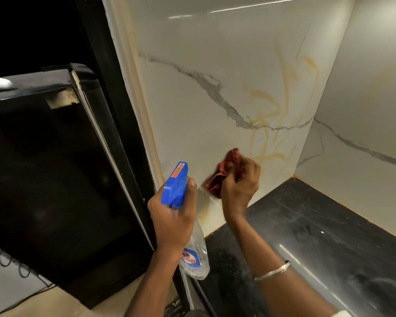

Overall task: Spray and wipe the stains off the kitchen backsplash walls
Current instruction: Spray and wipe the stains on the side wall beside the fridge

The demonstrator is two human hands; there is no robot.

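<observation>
The white marble-look backsplash wall (204,53) carries yellowish smeared stains (270,115) in its middle and lower right. My right hand (240,184) grips a crumpled red cloth (222,172) pressed against the wall low down, just left of the stains. My left hand (172,216) holds a clear spray bottle (196,255) with a blue trigger head (175,184), nozzle aimed up at the wall. A second backsplash wall (364,110) on the right also shows a faint yellow patch (389,74).
A dark speckled countertop (318,236) runs along the bottom right under both walls. A black refrigerator (55,168) stands at the left, close to the wall's edge trim (133,88). Tiled floor (114,300) shows below.
</observation>
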